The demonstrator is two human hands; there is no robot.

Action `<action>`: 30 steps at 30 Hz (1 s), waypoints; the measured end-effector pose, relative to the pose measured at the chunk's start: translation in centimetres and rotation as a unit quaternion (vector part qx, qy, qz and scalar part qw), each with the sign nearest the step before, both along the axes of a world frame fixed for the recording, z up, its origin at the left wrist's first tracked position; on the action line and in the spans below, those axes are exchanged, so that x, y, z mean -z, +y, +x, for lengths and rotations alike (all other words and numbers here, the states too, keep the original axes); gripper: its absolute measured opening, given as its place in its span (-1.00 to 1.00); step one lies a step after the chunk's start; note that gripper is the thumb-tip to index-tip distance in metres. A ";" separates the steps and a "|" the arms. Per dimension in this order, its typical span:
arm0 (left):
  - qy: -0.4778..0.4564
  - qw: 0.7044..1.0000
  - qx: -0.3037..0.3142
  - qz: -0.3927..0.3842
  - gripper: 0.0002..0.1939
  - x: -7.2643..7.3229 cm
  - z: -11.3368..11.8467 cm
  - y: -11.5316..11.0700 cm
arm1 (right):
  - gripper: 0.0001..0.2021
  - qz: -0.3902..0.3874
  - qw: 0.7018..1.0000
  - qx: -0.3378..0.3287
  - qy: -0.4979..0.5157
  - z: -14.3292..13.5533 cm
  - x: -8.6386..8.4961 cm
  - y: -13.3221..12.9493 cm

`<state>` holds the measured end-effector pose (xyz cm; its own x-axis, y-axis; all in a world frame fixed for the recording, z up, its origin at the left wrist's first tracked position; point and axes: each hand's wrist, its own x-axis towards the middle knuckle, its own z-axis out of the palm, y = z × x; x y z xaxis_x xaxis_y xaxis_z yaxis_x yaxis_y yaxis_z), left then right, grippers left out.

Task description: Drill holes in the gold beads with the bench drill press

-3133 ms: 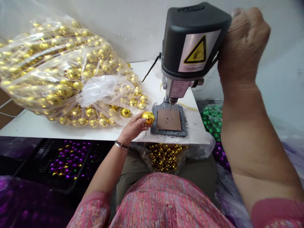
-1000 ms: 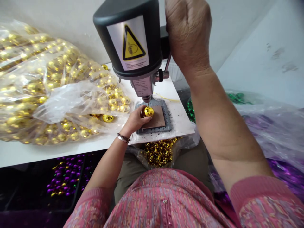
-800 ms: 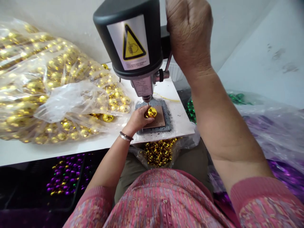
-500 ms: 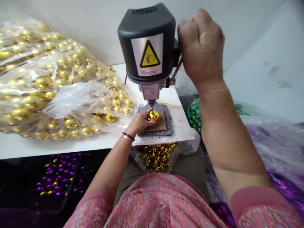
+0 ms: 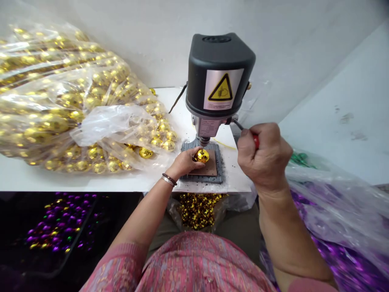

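A shiny gold ball [image 5: 203, 155] sits on a brown board [image 5: 210, 167] on the grey base of a drill press [image 5: 220, 61]. My left hand [image 5: 189, 160] pinches the ball from its left side, thumb and fingers around it. The thin drill bit [image 5: 202, 149] meets the top of the ball; how deep it goes is too small to tell. To the right of the machine, my right hand [image 5: 263, 156] is closed around the red-knobbed lever [image 5: 256, 142].
A big clear bag of gold balls [image 5: 75, 101] covers the left of the white table [image 5: 91, 182]. Gold glitter pieces [image 5: 199, 211] lie in a plastic bag at my lap. Purple and green shiny things in plastic [image 5: 340, 243] are at the right, with purple balls [image 5: 63, 223] below left.
My right hand has come down with the lever, from beside the motor housing to below it. The view has shifted, and my left hand still holds the ball under the drill.
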<state>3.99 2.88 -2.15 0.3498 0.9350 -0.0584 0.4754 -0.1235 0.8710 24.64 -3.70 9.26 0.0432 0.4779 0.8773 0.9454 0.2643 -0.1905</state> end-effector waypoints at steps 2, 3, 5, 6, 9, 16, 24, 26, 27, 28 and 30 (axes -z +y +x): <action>0.014 1.000 0.001 0.004 -0.25 -0.1 0.0 -0.1 | -0.79 0.022 1.000 -0.003 0.010 -0.1 1.1 0.1; 0.021 1.000 -0.001 0.005 -0.24 -0.1 0.0 -0.1 | -0.79 0.033 0.999 -0.008 0.016 -0.1 1.5 0.3; 0.035 0.999 -0.005 0.009 -0.25 -0.3 0.1 -0.3 | -0.80 0.054 0.998 -0.016 0.022 -0.1 2.3 0.5; 0.041 0.999 -0.006 0.012 -0.27 -0.4 0.2 -0.4 | -0.80 0.067 0.997 -0.019 0.022 -0.2 2.6 0.6; 0.048 0.999 -0.002 0.020 -0.31 -0.6 0.2 -0.6 | -0.84 0.108 0.993 -0.033 0.018 -0.1 3.5 0.9; 0.033 0.999 0.005 0.027 -0.32 -0.3 0.2 -0.6 | -0.88 0.142 0.988 -0.050 0.047 -0.5 5.4 1.3; 0.040 0.999 0.010 0.023 -0.29 -0.2 0.4 -0.7 | -0.73 0.144 0.984 -0.048 0.095 -1.1 3.6 1.4; 0.039 0.999 -0.004 0.019 -0.26 -0.4 0.5 -1.0 | -0.64 0.112 0.986 -0.035 0.114 -0.7 0.7 2.3; 0.037 0.999 -0.009 0.020 -0.25 -0.5 0.6 -1.3 | -0.59 0.091 0.988 -0.035 0.119 -0.4 -0.9 3.1; 0.035 0.999 -0.013 0.020 -0.25 -0.6 0.6 -1.6 | -0.54 0.049 0.990 -0.040 0.127 -0.1 -2.4 3.9; 0.025 0.999 -0.020 0.023 -0.27 -0.9 0.5 -2.4 | -0.45 -0.011 0.988 -0.037 0.151 0.5 -5.1 6.0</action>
